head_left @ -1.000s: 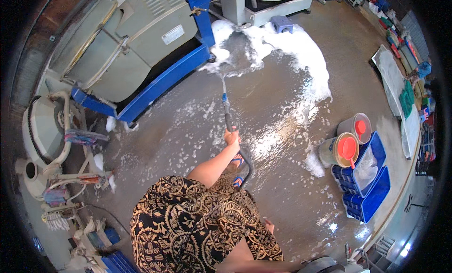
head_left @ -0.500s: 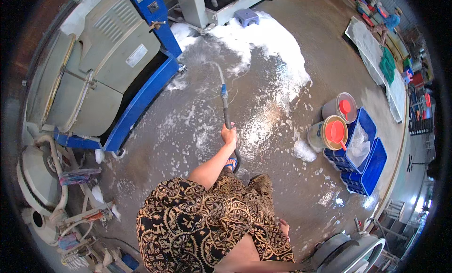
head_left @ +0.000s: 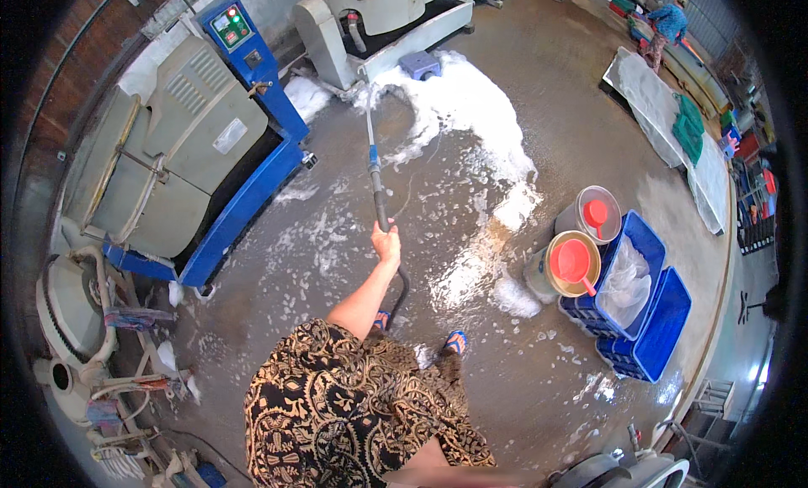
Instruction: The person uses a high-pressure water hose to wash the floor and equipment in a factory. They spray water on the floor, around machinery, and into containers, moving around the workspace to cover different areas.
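Note:
My left hand (head_left: 387, 242) is wrapped round a dark grey hose (head_left: 380, 206), held out in front of my body. The hose ends in a blue fitting (head_left: 374, 157), and a stream of water arcs from it toward the base of the grey machine ahead. Behind my hand the hose curves down beside my sandalled feet. White foam (head_left: 484, 101) spreads over the wet floor (head_left: 337, 210) ahead and to the right, with a small blue-purple stool (head_left: 420, 65) at its far edge. My right hand is out of view.
A grey machine with a blue frame (head_left: 244, 198) stands left, another grey machine (head_left: 324, 46) ahead. On the right are two buckets (head_left: 539, 273) with red scoops and blue crates (head_left: 652, 345). Farther right lies a pale sheet (head_left: 648, 109); a person (head_left: 669, 21) bends beyond it.
The water stream has swung from the near floor to the foam by the far machine. My view has shifted, bringing my second foot into sight; my right hand has left view.

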The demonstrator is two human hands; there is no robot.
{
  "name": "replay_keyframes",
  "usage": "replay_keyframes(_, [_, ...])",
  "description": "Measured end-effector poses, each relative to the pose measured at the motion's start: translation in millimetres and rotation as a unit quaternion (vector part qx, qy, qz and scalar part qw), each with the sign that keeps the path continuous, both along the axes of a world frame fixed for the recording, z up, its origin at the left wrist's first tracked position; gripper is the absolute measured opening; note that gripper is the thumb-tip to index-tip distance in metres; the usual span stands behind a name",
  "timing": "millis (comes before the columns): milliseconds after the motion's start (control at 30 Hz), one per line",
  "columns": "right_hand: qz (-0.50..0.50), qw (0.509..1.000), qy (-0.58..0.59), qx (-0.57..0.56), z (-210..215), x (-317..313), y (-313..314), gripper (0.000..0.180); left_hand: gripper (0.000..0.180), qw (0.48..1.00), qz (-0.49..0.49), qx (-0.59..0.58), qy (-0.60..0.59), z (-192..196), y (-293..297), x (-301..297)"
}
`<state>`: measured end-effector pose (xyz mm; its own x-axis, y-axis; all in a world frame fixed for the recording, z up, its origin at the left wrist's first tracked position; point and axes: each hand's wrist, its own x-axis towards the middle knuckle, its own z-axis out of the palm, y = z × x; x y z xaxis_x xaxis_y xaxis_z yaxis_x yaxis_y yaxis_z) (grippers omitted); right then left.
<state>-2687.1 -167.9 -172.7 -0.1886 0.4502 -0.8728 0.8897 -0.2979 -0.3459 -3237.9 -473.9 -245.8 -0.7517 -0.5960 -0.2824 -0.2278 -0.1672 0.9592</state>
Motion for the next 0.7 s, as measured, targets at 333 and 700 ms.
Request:
replay_keyframes(333, [0.014,0.979,-0.020,0.204,136,0,61,0.015,0.019,0.973,-0.154,0.057,-0.163,90,-32,-21])
replay_keyframes(700, [0.122,0.970,-0.192,0.089,124,-9,38,0.018,0.016,0.914,-0.312,0.077,-0.248,104,39,24])
